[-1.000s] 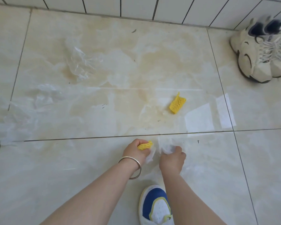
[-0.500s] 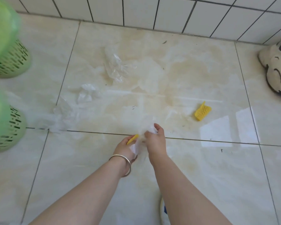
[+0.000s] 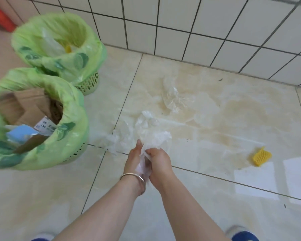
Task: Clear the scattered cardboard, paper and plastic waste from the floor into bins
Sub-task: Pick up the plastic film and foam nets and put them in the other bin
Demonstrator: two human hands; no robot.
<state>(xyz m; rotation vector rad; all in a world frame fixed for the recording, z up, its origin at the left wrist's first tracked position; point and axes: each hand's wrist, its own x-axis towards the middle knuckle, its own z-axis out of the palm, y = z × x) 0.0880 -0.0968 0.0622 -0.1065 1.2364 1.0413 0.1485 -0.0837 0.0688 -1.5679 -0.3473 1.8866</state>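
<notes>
Left hand [image 3: 135,160] and right hand [image 3: 158,161] are pressed close together, both clamped on a crumpled clear plastic sheet [image 3: 154,138] held above the floor [image 3: 215,214]. The floor is glossy cream tile with dark grout lines, meeting a white tiled wall [image 3: 198,23]. More clear film [image 3: 175,97] lies beyond; a yellow foam net [image 3: 261,156] lies to the right. Two green-lined bins [image 3: 68,140] stand left.

The floor [image 3: 233,119] is glossy cream marble-look tile with dark grout lines and faint tan stains. Bright light patches [image 3: 255,180] lie on it at right. Beyond stands a wall [image 3: 198,23] of white square tiles. At far left, something red [image 3: 0,16], perhaps furniture.
</notes>
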